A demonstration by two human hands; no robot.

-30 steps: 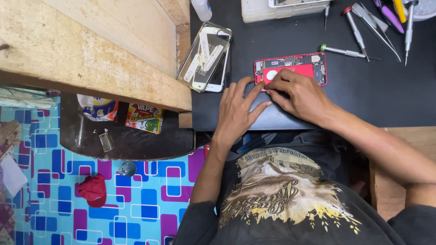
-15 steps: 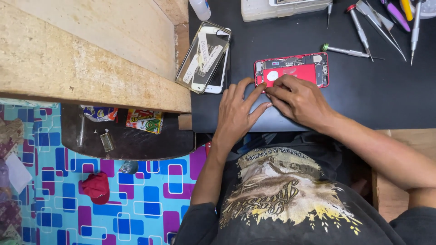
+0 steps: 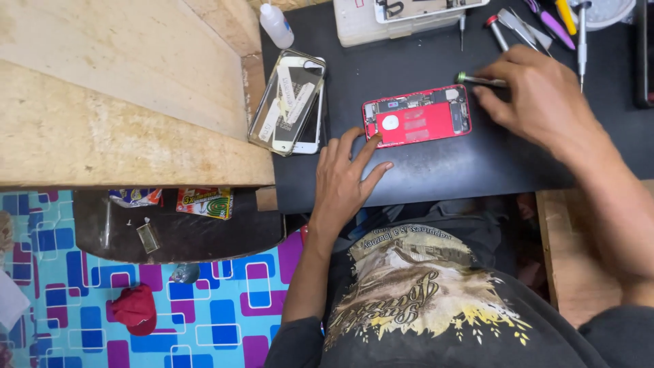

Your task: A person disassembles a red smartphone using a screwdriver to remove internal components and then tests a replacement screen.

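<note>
An opened red phone body (image 3: 417,116) lies face down on the black mat (image 3: 436,163), its inner parts showing. My left hand (image 3: 346,178) rests flat on the mat, fingers spread, its index fingertip touching the phone's lower left corner. My right hand (image 3: 538,99) is just right of the phone, fingers closing around a small screwdriver (image 3: 481,80) with a green-tipped handle that lies by the phone's upper right corner.
A phone in a clear case with loose parts on it (image 3: 289,102) lies left of the red one. A white squeeze bottle (image 3: 276,25), a white parts box (image 3: 402,17) and several screwdrivers and tweezers (image 3: 538,24) line the far edge. A wooden bench (image 3: 116,102) stands left.
My right hand has left the red phone and moved right and away to the small screwdriver. My left hand slid back toward the near left corner. The view has shifted.
</note>
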